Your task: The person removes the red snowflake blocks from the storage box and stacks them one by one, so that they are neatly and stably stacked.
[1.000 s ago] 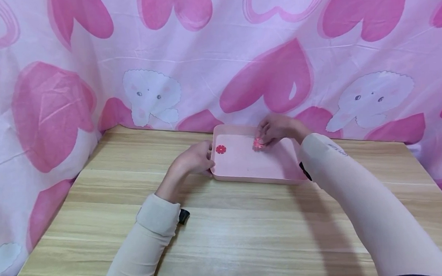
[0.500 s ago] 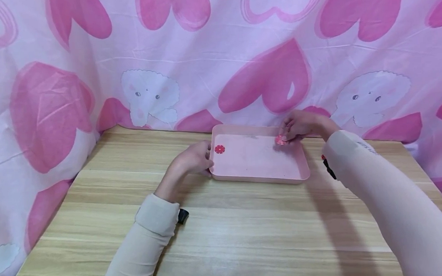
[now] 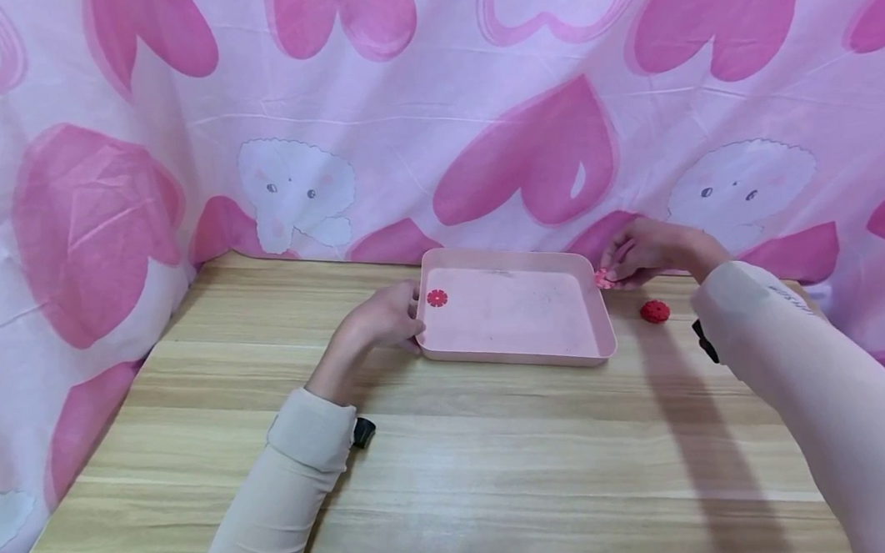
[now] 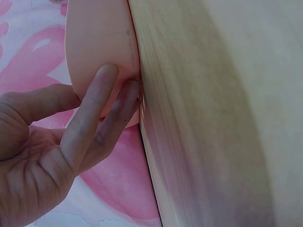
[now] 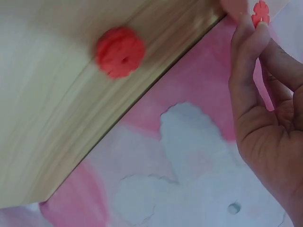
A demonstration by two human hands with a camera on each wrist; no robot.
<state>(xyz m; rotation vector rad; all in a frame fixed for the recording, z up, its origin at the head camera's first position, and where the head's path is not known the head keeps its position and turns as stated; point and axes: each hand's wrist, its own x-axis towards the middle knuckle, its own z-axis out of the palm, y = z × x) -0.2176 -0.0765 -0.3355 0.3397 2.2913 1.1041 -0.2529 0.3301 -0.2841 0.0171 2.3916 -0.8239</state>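
A shallow pink tray lies on the table with a flat red snowflake disc inside near its left end. My left hand holds the tray by its left side; in the left wrist view the fingers curl against the tray's outer wall. Between thumb and fingertips, my right hand pinches another red snowflake disc, at the tray's right rim in the head view. Below that hand, a small stack of red snowflake discs rests on the table, right of the tray.
The wood-grain table ends at the back against a pink and white curtain printed with hearts and white animals. More of this cloth hangs along the left side. A black strap end sticks out at the left cuff.
My right hand has carried its pinched disc rightward, from over the tray to the right rim. The stack of discs on the table has come into sight. The left hand stays at the tray.
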